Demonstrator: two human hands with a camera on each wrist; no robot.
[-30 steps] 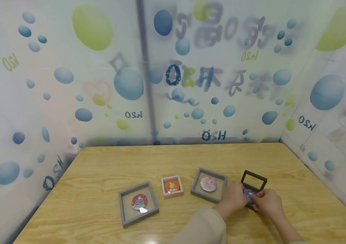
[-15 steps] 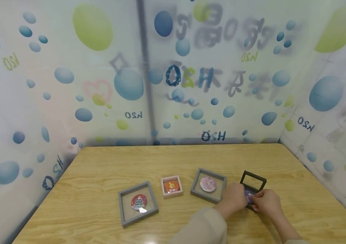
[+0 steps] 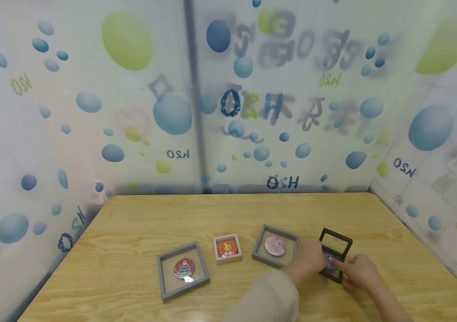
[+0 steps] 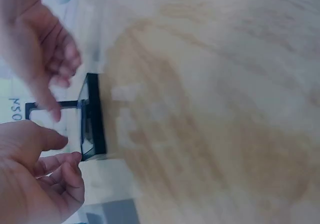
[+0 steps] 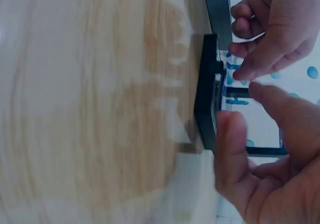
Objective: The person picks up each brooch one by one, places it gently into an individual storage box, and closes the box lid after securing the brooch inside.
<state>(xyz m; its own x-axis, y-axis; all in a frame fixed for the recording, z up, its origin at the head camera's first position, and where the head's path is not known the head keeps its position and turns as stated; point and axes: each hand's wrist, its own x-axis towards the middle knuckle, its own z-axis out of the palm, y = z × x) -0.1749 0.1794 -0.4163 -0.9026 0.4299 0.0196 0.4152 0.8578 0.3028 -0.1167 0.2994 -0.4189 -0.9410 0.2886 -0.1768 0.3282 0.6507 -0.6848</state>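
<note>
A small black hinged display frame (image 3: 331, 277) lies on the table at the right, its lid standing up. Inside it sits a purple badge (image 3: 328, 261), partly covered by fingers. My left hand (image 3: 310, 257) holds the frame's left edge, thumb and index finger close to its corner in the left wrist view. From the right, my right hand (image 3: 360, 272) reaches over the frame with its index finger stretched out to the badge. In the right wrist view the right thumb (image 5: 231, 126) stands beside the frame's near side; whether it touches is unclear.
Left of the hands, a grey frame (image 3: 278, 229) holds a pink badge. A small pink frame (image 3: 229, 259) holds an orange badge, and another grey frame (image 3: 186, 293) a red one. All lie on the wooden table (image 3: 196, 214), with patterned walls around it.
My right hand has let go of the badge and shifted slightly right, its index finger now extended over it. The left hand stays at the frame. The head view has tilted slightly.
</note>
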